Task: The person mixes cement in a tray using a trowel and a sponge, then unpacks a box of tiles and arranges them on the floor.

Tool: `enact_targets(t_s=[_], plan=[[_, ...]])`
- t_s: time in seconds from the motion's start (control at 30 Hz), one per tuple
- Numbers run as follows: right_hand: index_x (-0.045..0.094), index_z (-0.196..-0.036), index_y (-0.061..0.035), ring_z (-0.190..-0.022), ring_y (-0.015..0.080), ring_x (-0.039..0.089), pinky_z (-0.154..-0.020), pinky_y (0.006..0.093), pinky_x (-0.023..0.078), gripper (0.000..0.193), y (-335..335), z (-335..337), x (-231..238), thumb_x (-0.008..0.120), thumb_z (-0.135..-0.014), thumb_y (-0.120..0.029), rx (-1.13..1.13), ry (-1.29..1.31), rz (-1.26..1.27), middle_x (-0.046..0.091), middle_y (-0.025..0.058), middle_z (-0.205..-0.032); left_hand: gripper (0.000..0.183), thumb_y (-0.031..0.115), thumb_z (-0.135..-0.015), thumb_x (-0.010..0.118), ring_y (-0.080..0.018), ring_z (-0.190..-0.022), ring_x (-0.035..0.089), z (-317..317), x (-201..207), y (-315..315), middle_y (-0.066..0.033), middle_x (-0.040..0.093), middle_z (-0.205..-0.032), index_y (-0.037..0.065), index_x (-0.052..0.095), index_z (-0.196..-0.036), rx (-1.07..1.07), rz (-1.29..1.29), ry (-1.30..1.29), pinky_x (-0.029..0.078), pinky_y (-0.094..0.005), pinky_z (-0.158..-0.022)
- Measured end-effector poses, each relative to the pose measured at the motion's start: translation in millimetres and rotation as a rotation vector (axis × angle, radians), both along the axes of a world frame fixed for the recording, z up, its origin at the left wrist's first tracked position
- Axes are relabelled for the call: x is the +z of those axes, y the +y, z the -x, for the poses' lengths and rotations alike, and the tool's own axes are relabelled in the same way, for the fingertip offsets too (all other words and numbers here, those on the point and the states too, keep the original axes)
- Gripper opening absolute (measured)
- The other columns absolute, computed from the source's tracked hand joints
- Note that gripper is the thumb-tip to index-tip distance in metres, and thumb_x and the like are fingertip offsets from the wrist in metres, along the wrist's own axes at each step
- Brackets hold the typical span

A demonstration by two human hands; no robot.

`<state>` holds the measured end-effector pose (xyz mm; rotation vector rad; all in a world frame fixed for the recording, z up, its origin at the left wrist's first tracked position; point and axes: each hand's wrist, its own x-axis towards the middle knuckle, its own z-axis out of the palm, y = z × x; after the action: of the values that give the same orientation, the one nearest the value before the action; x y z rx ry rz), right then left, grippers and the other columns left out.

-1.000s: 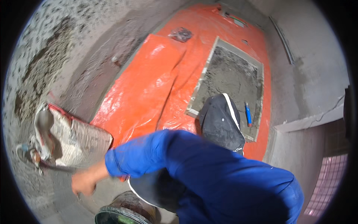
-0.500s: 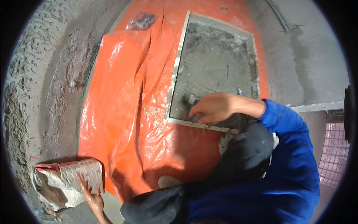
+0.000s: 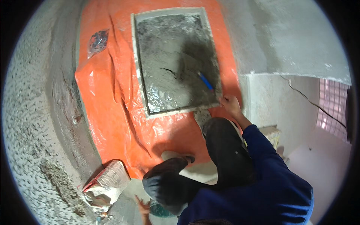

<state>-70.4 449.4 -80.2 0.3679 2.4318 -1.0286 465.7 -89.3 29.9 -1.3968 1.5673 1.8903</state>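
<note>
At the near right corner of the pale frame point(image 3: 168, 113), my right hand point(image 3: 230, 105) curls its fingers, maybe for balance; I can't tell if they pinch the rim. My left hand point(image 3: 143, 206) has spread fingers and seems to hold nothing, by a green bucket point(image 3: 161, 210). The frame likely keeps the gray mix point(image 3: 161, 52) off the orange sheet point(image 3: 103, 112). A blue-handled tool point(image 3: 205, 81) lies on the mix. Left is a sack point(image 3: 112, 182); my dark-trousered legs point(image 3: 225, 144) block the space between my hands.

Orange sheeting point(image 3: 99, 127) is glowing around grey mortar point(image 3: 161, 52).
A handle point(image 3: 206, 81) is showing blue and reddish, the sleeve point(image 3: 261, 142) is looking navy, the off-white sack point(image 3: 117, 175) is wearing red, and the half-hidden bucket point(image 3: 159, 210) is perhaps showing green.
</note>
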Motion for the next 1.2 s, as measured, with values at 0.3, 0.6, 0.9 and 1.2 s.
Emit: enact_targets(t_s=[0.3,0.6,0.9,1.2], plan=[[0.074,-0.095,-0.011,-0.079,0.0292,0.072,-0.068,0.044,0.058,0.021,105.9,-425.5,135.2,0.062,-0.083,-0.024,-0.089,-0.767,-0.269,0.071,0.0123,-0.083,0.105,0.02,-0.078,0.073,-0.0317,-0.109,0.053,-42.1,71.4,47.9,-0.0159,0.041,-0.147,0.023,0.007,-0.16,-0.322,-0.296,-0.618,0.05,-0.0447,-0.082],[0.074,-0.102,-0.0078,-0.098,0.0384,0.068,-0.086,0.0434,0.053,0.033,-19.7,-622.2,261.8,0.064,-0.087,-0.036,-0.43,-0.701,-0.2,0.072,0.0188,-0.105,0.068,0.03,-0.096,0.059,-0.0314,-0.094,0.067,137.9,113.1,-147.1,-0.0123,0.054,-0.14,0.023,0.027,-0.156,-0.446,0.192,-0.295,0.056,-0.0425,-0.072],[0.072,-0.106,-0.0042,-0.106,0.0397,0.065,-0.088,0.0465,0.051,0.035,-93.9,-713.6,277.7,0.063,-0.087,-0.032,-0.666,-0.592,-0.028,0.07,0.0243,-0.105,0.058,0.027,-0.093,0.061,-0.0278,-0.087,0.067,205.8,159.2,-100.8,-0.0092,0.065,-0.115,0.018,0.04,-0.147,-0.783,0.185,-0.358,0.057,-0.0437,-0.069],[0.073,-0.094,-0.0043,-0.096,0.0402,0.068,-0.082,0.0471,0.053,0.025,-147.0,-726.3,279.3,0.063,-0.086,-0.025,-1.209,-0.685,0.206,0.071,0.0234,-0.097,0.04,0.023,-0.094,0.063,-0.0176,-0.072,0.069,277.5,180.0,164.8,-0.0116,0.07,-0.091,0.001,0.061,-0.127,-1.61,0.487,-0.316,0.052,-0.031,-0.056]])
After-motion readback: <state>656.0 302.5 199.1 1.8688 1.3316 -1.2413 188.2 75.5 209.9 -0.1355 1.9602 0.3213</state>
